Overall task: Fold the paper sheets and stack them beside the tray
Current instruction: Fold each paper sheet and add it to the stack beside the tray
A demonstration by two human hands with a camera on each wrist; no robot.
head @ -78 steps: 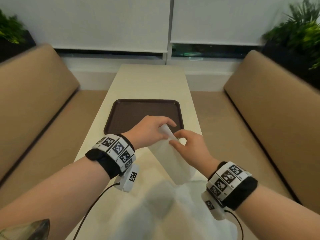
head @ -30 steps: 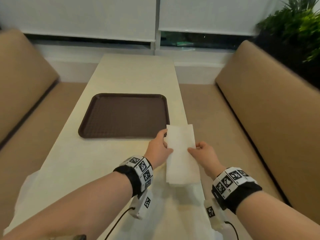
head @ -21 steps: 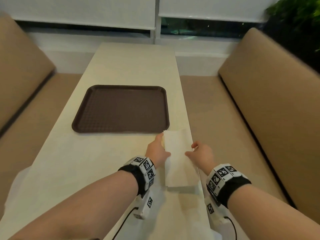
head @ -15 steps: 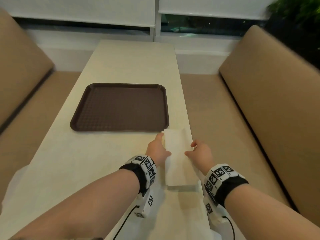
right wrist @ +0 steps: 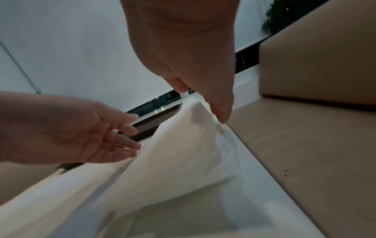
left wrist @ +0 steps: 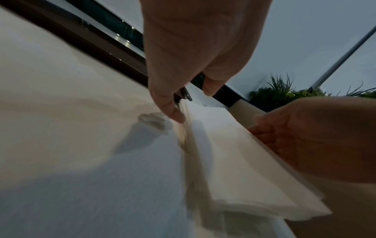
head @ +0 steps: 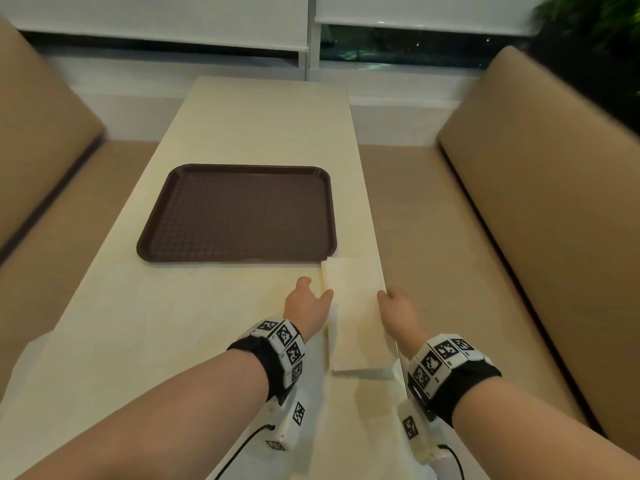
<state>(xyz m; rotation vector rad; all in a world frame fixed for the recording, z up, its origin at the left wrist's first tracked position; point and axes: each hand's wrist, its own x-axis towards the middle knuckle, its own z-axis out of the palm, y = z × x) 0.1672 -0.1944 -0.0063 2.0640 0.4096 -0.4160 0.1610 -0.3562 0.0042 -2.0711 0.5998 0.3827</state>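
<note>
folded paper sheets (head: pixel 356 317) near tray (head: pixel 239 216), left hand (head: pixel 306 304) and right hand (head: pixel 398 308) flanking, each grip released

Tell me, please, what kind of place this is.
Probably a restaurant or cafeteria booth: a long cream table stands between two tan padded benches, a brown serving tray lies on it, and potted plants stand by the window.

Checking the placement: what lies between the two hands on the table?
The folded paper stack lies flat between the left hand and right hand, just before the tray; the head view shows it.
</note>
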